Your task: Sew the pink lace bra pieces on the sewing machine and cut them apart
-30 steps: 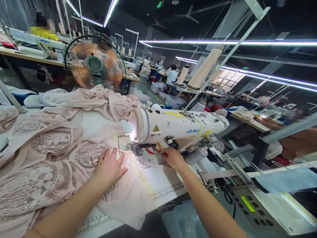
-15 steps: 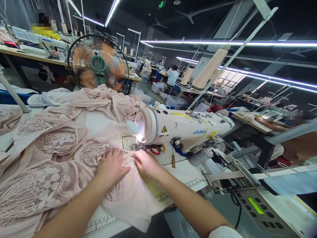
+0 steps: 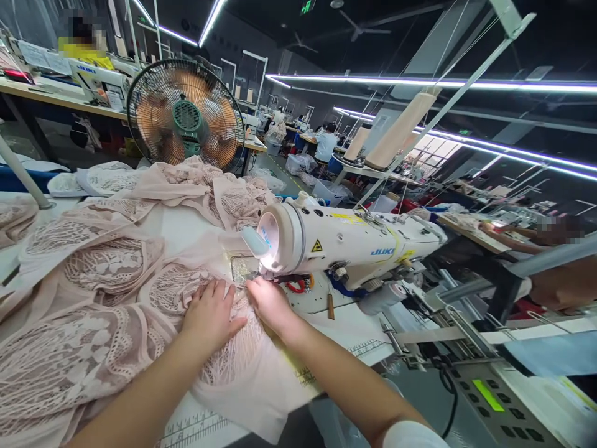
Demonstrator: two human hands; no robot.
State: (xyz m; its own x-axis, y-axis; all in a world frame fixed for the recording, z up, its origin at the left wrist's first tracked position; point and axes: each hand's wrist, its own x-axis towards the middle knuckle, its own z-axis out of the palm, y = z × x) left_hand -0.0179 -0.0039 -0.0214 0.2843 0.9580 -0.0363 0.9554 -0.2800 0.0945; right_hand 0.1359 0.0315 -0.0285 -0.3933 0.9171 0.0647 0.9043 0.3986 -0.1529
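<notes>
Pale pink lace fabric spreads over the sewing table and runs under the head of a white sewing machine. My left hand lies flat on the lace just left of the needle, fingers stretched out. My right hand rests on the fabric right at the lit needle area, fingers bent down onto the cloth; whether it pinches anything is hidden. A metal needle plate shines under the machine's lamp.
A running floor fan stands behind the fabric pile. Red-handled scissors and a small wooden-handled tool lie under the machine arm. Thread cones stand on a rack. A control panel sits at right. Other people work at far tables.
My right hand moved left from under the machine arm to the needle area and now rests on the lace. My left hand stayed flat on the fabric.
</notes>
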